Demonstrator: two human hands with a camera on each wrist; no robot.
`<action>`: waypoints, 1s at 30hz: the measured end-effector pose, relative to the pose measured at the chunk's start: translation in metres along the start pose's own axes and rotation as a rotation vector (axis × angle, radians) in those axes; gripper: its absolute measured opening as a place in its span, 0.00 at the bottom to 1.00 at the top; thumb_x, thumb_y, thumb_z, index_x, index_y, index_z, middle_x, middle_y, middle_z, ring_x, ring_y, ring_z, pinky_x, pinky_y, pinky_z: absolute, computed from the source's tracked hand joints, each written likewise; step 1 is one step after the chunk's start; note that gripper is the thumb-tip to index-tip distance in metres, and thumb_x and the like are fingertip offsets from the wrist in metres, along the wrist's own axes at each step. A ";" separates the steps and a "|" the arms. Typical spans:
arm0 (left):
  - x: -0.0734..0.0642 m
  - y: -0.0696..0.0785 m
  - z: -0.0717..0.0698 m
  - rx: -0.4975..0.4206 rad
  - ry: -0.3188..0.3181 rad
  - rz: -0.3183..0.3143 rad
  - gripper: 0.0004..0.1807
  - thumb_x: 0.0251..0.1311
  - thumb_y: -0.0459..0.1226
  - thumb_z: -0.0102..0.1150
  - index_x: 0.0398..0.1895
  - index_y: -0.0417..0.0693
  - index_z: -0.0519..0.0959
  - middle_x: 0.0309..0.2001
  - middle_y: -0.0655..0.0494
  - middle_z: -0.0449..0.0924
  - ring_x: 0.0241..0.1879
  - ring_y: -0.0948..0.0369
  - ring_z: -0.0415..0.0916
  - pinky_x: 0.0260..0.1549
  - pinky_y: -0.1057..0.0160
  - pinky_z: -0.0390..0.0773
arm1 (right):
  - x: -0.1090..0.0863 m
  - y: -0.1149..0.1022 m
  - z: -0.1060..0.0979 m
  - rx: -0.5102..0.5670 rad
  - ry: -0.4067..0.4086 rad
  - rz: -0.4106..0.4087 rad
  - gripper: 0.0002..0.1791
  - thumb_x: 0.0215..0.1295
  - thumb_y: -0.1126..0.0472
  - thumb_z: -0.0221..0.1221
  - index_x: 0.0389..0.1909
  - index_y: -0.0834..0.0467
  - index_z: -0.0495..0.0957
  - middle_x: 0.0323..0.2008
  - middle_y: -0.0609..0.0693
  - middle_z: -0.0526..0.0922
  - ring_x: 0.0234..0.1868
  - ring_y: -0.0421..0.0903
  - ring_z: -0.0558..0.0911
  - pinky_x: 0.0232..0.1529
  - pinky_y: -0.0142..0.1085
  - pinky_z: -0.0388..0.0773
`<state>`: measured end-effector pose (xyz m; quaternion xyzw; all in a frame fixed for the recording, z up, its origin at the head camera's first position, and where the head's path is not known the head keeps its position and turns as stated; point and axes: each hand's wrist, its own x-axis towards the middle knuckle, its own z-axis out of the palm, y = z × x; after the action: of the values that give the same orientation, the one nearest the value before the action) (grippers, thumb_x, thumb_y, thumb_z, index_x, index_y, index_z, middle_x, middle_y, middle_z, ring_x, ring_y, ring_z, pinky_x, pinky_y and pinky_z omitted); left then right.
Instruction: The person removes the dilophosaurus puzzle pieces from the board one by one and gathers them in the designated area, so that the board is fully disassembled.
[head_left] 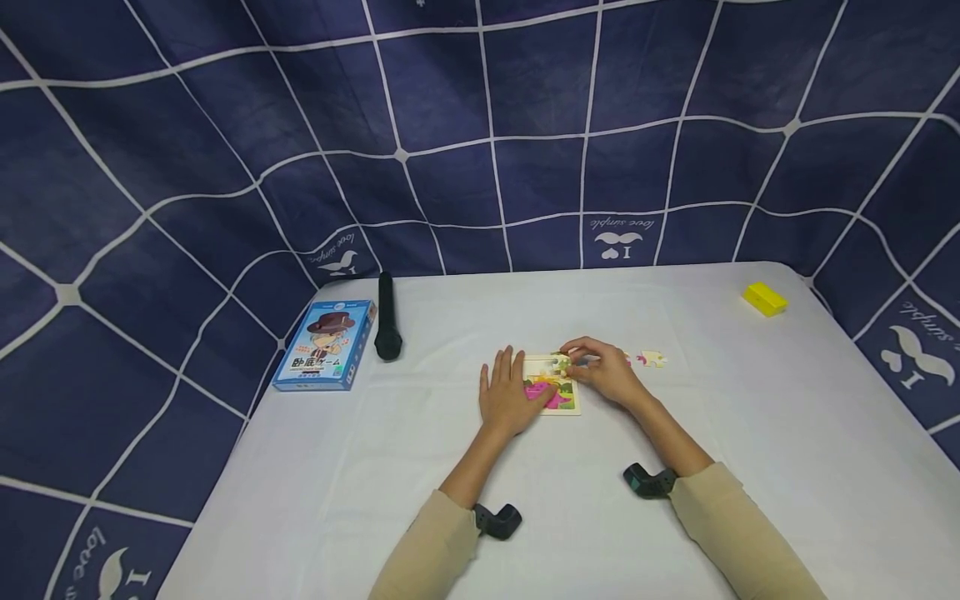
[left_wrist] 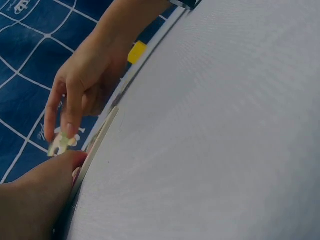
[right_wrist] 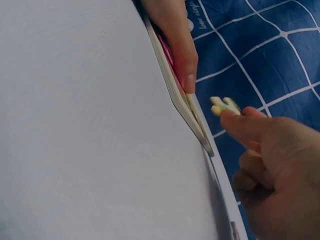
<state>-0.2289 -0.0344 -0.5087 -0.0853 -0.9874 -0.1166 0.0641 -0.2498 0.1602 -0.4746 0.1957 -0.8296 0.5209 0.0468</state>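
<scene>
One puzzle piece [right_wrist: 226, 106] is pinched by the right hand [head_left: 606, 372], raised apart from the puzzle board [head_left: 574, 405], which lies below and left of that grip. Left hand [head_left: 507, 402], fingers extended, rests across the board; the piece's long axis seems unclear.

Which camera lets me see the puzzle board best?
The head view: it looks down on the colourful picture of the puzzle board, though the left hand covers part. Both wrist views catch it nearly edge-on, showing mostly its pale side.
</scene>
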 end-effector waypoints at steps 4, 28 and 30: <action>0.000 -0.001 -0.001 -0.012 -0.005 -0.002 0.51 0.51 0.71 0.39 0.70 0.48 0.54 0.71 0.49 0.48 0.70 0.54 0.42 0.66 0.48 0.40 | -0.005 -0.024 -0.011 0.023 0.010 -0.012 0.17 0.52 0.71 0.64 0.45 0.65 0.78 0.37 0.61 0.82 0.37 0.58 0.80 0.26 0.27 0.75; -0.002 0.000 -0.002 -0.027 0.002 0.009 0.49 0.52 0.70 0.40 0.70 0.47 0.54 0.71 0.48 0.48 0.70 0.54 0.42 0.66 0.48 0.40 | -0.054 0.063 -0.154 -0.210 0.080 0.288 0.21 0.56 0.57 0.64 0.50 0.61 0.76 0.37 0.56 0.83 0.39 0.34 0.73 0.38 0.29 0.66; -0.001 0.000 -0.001 -0.033 0.002 0.008 0.49 0.52 0.70 0.41 0.70 0.47 0.54 0.71 0.48 0.48 0.70 0.54 0.42 0.66 0.48 0.40 | -0.056 0.064 -0.156 -0.202 0.068 0.297 0.21 0.56 0.58 0.64 0.50 0.62 0.76 0.36 0.56 0.83 0.37 0.33 0.74 0.35 0.26 0.67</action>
<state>-0.2275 -0.0346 -0.5074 -0.0903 -0.9850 -0.1325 0.0643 -0.2420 0.3379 -0.4743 0.0476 -0.8953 0.4426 0.0166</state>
